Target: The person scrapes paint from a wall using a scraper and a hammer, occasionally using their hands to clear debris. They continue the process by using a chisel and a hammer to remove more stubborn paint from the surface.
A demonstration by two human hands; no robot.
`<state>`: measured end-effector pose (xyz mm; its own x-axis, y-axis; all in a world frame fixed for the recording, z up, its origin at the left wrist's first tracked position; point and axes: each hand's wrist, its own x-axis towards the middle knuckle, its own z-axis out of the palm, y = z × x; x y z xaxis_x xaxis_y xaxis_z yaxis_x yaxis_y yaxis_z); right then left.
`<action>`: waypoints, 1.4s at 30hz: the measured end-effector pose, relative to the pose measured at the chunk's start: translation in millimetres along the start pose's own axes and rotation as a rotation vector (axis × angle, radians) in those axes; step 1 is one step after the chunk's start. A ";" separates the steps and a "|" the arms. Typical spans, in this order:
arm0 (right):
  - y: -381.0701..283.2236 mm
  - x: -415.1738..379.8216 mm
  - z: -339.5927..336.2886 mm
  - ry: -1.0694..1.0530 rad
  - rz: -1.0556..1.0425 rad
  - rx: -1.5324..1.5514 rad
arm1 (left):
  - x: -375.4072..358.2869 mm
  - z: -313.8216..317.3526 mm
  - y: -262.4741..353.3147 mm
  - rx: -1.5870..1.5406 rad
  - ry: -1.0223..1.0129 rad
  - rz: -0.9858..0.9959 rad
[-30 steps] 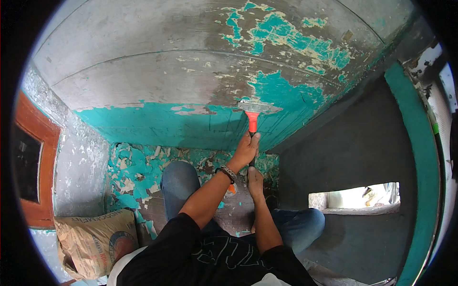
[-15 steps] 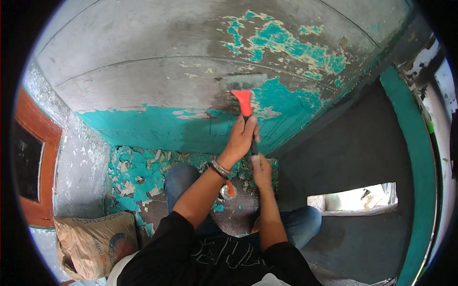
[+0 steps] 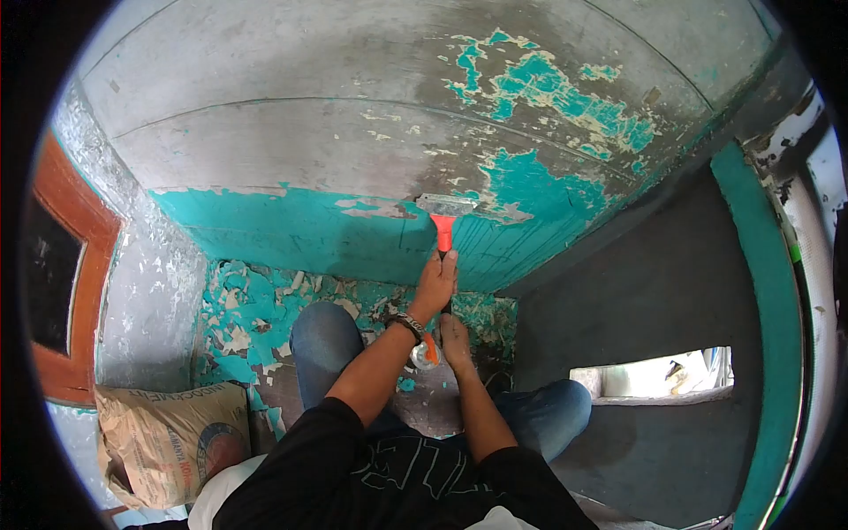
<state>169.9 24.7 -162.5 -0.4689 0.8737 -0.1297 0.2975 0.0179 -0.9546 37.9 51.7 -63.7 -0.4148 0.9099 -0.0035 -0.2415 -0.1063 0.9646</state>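
Note:
A long-handled paint scraper (image 3: 443,228) with a red head and wide metal blade lies against the wall (image 3: 265,146), its blade on the edge of the turquoise paint. My left hand (image 3: 433,287), with bracelets at the wrist, is wrapped round the handle below the red part. Lower down, my right hand (image 3: 455,340) grips the end of the dark handle. Turquoise paint (image 3: 291,234) covers the lower strip of wall, and ragged patches of it sit higher on the right. Grey surface shows elsewhere.
Paint flakes (image 3: 256,309) litter the floor between the wall and my knees. Near my right hand stands a small round container (image 3: 422,358) with an orange item. A cement bag (image 3: 172,442) rests at left by a wooden frame (image 3: 97,256). A dark panel (image 3: 654,300) with a slot stands right.
The scraper and both hands have come down the wall, toward me and slightly left. The blade has gone from the grey area to the paint edge.

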 end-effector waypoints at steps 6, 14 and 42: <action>-3.8 1.4 3.5 -0.008 -0.114 0.071 | 3.0 -1.5 -5.7 0.025 0.002 0.024; 2.3 1.0 9.5 -0.004 0.006 0.058 | 7.6 -2.7 -20.5 0.192 0.086 0.045; -55.8 -9.2 -21.6 0.019 -0.130 0.083 | -12.3 20.1 55.1 -0.112 -0.061 0.185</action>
<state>175.6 26.2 -102.2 -0.4831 0.8756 0.0007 0.1651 0.0919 -0.9820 47.4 42.7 -5.2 -0.4080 0.8929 0.1905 -0.2633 -0.3149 0.9119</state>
